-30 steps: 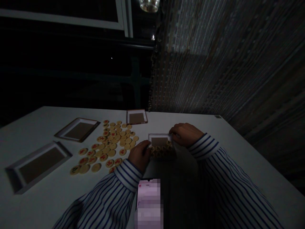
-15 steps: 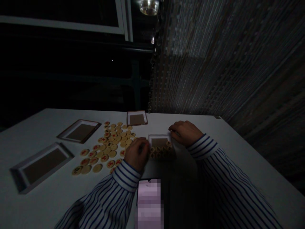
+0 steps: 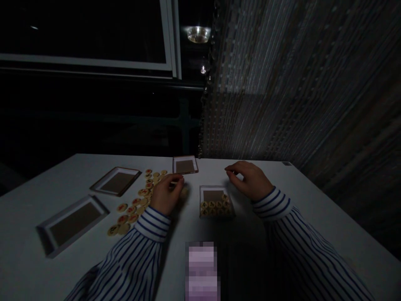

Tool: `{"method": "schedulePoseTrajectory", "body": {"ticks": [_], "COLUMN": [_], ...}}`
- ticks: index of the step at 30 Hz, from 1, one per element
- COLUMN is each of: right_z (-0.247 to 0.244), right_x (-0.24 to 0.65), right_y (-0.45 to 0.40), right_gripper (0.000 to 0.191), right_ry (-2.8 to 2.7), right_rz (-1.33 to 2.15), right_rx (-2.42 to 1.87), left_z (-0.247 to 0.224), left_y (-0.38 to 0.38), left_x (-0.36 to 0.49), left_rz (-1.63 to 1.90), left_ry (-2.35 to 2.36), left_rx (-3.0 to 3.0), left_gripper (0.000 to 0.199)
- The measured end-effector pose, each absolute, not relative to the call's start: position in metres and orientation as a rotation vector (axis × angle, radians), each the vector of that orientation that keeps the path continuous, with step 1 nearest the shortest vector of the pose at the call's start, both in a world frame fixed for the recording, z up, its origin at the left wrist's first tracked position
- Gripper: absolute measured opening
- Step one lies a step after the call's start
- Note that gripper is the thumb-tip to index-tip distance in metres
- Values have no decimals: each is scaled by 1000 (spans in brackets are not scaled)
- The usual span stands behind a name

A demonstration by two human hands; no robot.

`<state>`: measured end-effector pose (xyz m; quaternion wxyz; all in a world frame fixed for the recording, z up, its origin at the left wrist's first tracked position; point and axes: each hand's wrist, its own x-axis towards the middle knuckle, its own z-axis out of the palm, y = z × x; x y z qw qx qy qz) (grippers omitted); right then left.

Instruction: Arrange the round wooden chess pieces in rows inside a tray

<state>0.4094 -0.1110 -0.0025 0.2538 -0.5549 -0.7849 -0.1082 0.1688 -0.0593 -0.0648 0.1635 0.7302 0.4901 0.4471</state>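
My left hand (image 3: 165, 195) hovers over the right side of a spread of round wooden Chinese chess pieces (image 3: 143, 192), some marked in red or black. Its fingers are curled, with thumb and forefinger tips together; anything between them is hidden. To the right of a small open box (image 3: 201, 201), my right hand (image 3: 249, 179) is held above the table with thumb and fingertips drawn close. I cannot make out anything in that pinch. Inside the box, black-marked pieces (image 3: 212, 205) lie in rows at the near end, and brown bottom shows behind them.
An open box part (image 3: 103, 205) and a brown-edged tray (image 3: 118, 193) sit on the left of the white table (image 3: 184, 225). Another shallow tray (image 3: 196, 170) is at the far edge. A blurred pinkish screen (image 3: 202, 267) is at the near edge; a string curtain (image 3: 250, 104) hangs behind.
My left hand has gone from the box's left edge leftward to the pieces. My right hand has drawn slightly away from the box's right edge. The view has tilted up a little.
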Motion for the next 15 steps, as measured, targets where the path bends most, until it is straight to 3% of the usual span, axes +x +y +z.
{"method": "schedulePoseTrajectory", "body": {"ticks": [15], "right_z": [-9], "right_x": [373], "right_y": [-73], "right_gripper": [21], "right_ry": [-2310], "right_rz": [-71], "right_rx": [-1459], "left_z": [-95], "left_y": [-37], "left_x": [120], "left_rz": [1158], "left_ry": [1650], "left_rx": [2361], "left_gripper": [29]}}
